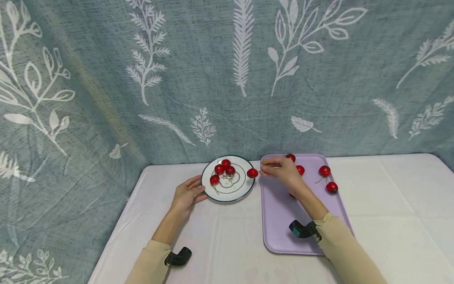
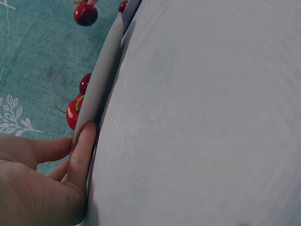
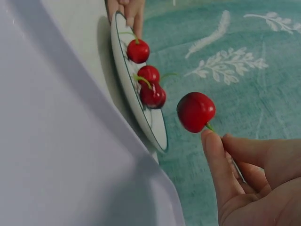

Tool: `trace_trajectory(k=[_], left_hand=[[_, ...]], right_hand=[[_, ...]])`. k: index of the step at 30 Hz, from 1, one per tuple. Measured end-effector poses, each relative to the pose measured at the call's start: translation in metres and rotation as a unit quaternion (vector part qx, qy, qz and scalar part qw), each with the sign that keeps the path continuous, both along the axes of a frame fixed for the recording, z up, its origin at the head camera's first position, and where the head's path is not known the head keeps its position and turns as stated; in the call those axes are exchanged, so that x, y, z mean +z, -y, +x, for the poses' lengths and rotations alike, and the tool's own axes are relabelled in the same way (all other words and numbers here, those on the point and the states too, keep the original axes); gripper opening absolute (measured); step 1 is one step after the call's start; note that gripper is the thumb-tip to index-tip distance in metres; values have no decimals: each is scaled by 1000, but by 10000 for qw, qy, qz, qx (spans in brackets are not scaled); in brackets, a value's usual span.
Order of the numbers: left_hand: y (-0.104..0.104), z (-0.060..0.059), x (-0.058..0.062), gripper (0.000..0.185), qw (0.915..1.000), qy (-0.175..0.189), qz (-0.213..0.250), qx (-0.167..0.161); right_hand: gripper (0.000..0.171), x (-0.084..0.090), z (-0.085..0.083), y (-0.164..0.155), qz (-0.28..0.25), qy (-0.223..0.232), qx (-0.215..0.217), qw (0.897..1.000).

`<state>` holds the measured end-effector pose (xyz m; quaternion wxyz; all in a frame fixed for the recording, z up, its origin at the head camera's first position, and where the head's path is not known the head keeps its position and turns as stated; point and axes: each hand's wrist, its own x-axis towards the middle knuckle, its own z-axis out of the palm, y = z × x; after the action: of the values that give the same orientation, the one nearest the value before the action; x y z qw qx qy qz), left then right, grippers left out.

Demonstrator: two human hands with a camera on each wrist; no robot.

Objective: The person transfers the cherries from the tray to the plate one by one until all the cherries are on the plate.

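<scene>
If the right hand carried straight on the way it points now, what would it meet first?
The right hand, pinching a cherry by its stem, points left at the plate. It would probably meet the plate's near rim first, though the cherry's height above it is unclear.

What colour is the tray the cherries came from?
Light purple tray, clearest in the head view.

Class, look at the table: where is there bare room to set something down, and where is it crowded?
Free: the table right of the tray, the strip between the arms, and the tray's near-left part. Crowded: the plate with four cherries, and the tray's far end, where the right hand holds a cherry by the plate's rim.
</scene>
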<state>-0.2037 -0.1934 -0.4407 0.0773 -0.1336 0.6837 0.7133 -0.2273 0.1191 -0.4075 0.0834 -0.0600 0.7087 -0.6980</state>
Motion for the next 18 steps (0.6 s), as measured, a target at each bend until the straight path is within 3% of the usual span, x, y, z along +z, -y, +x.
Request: trace_trajectory(k=[18], left_hand=[[2,-1,-2,52,9999,-59,24,-79]], right_hand=[[30,-9,4,34,-47,-89,-34,9999]])
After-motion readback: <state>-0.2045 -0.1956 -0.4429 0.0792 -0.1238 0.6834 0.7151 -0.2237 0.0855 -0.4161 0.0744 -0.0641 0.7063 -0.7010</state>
